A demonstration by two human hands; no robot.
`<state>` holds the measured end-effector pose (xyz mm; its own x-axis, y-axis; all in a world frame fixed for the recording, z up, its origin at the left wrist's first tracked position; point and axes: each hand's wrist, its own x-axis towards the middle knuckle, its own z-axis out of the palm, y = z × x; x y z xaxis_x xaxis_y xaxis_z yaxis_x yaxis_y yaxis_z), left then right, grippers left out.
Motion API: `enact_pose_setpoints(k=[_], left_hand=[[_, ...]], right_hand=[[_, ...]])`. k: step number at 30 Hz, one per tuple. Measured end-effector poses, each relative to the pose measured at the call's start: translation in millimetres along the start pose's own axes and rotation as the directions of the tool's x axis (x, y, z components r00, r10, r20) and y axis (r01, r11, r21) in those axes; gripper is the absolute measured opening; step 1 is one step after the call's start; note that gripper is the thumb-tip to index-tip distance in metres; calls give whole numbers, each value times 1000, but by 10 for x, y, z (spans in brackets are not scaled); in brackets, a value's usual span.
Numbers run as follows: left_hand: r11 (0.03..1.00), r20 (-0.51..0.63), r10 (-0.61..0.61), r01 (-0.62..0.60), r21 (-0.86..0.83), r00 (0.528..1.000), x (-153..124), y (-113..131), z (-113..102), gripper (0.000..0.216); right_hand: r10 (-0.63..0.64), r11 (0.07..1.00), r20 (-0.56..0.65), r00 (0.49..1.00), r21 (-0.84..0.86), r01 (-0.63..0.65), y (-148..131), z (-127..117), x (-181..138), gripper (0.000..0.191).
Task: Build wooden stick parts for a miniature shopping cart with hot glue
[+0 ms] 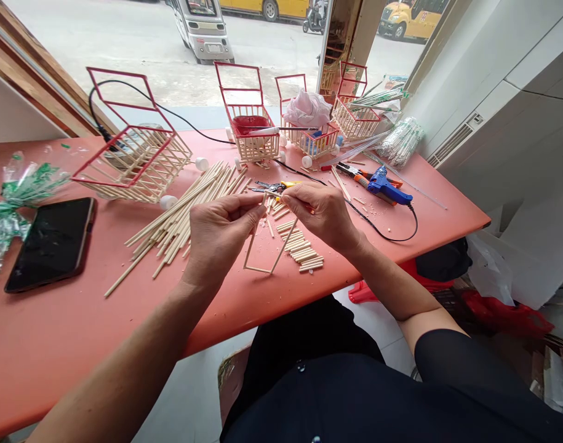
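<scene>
A thin rectangular frame of wooden sticks (258, 269) hangs tilted between my hands, above the table's front part. My left hand (223, 237) pinches its upper left corner between thumb and fingers. At the upper right corner, my right hand (325, 215) is closed on the same frame, near its short top stick. Just below and to the right lie several short cut sticks (302, 249) in a rough row. A loose pile of long sticks (189, 215) spreads to the left of my left hand. Behind my fingers rest pliers (269, 186), partly hidden.
Small stick carts with red handles (143, 163) line the back of the red table (138, 344). A blue glue gun (385, 184) with a black cord lies at right, beside orange-handled pliers (350, 171). A phone (53, 243) and plastic wrappers (13, 203) are at left.
</scene>
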<state>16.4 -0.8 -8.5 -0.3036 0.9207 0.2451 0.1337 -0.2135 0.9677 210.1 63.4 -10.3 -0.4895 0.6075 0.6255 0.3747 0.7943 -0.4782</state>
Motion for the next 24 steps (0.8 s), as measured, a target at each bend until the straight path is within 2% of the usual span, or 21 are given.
enact_pose_setpoints(k=[13, 19, 24], left_hand=[[998, 0, -51, 51, -42, 999, 30, 18, 3, 24], [993, -25, -49, 46, -107, 998, 88, -5, -30, 26], [992, -96, -31, 18, -125, 995, 127, 52, -74, 23]], right_hand=[[-34, 999, 25, 999, -1, 34, 32, 23, 44, 29], [-32, 998, 61, 998, -47, 35, -6, -2, 195, 32], [-79, 996, 68, 995, -32, 81, -45, 2, 375, 30]])
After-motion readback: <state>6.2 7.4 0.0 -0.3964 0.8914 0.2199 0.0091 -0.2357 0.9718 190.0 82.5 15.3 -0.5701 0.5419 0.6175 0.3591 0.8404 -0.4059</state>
